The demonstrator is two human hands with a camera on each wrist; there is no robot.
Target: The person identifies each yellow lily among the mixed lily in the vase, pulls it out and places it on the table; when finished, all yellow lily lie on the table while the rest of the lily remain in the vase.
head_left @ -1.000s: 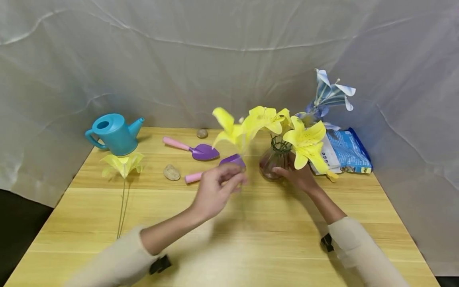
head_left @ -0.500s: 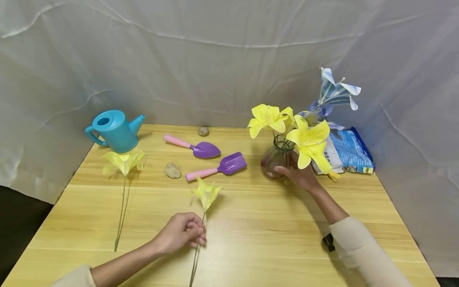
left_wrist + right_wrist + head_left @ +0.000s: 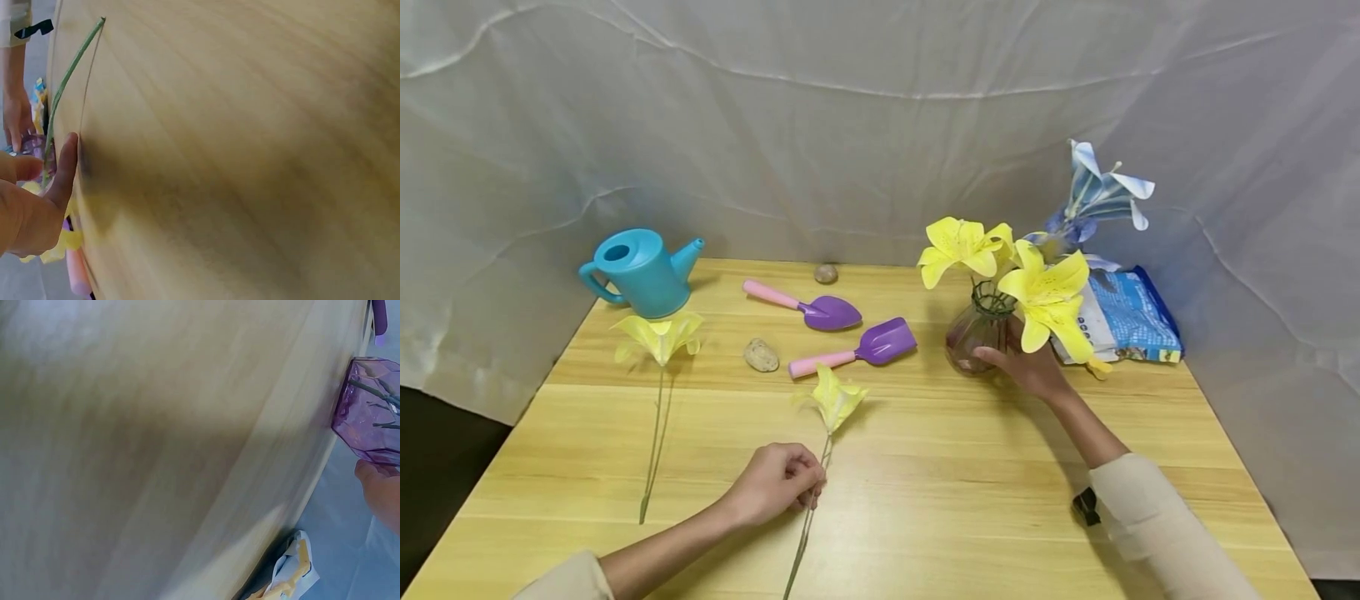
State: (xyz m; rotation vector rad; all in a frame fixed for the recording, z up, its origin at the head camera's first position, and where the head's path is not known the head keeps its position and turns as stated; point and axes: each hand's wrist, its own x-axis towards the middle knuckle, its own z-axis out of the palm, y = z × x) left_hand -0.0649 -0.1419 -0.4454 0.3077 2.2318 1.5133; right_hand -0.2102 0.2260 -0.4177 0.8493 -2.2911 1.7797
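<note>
Seemingly I'm partway, right hand (image 3: 1030, 367) gripping the vase (image 3: 967, 335) of yellow blooms (image 3: 1047, 298), left hand (image 3: 775, 483) pinching a loose lily (image 3: 837, 402), and a second lily (image 3: 660, 338) remaining left of that pinch.

No text you can read
The blue-and-white bag (image 3: 1131, 312), at your head view's right, bears print too small to decipher.

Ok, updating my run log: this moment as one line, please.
left grip: holds yellow lily; right grip: holds vase; second loose lily: on table

creased grey cloth backdrop (image 3: 850, 150) | yellowish wood-grain table (image 3: 962, 500), faintly glossy
</note>
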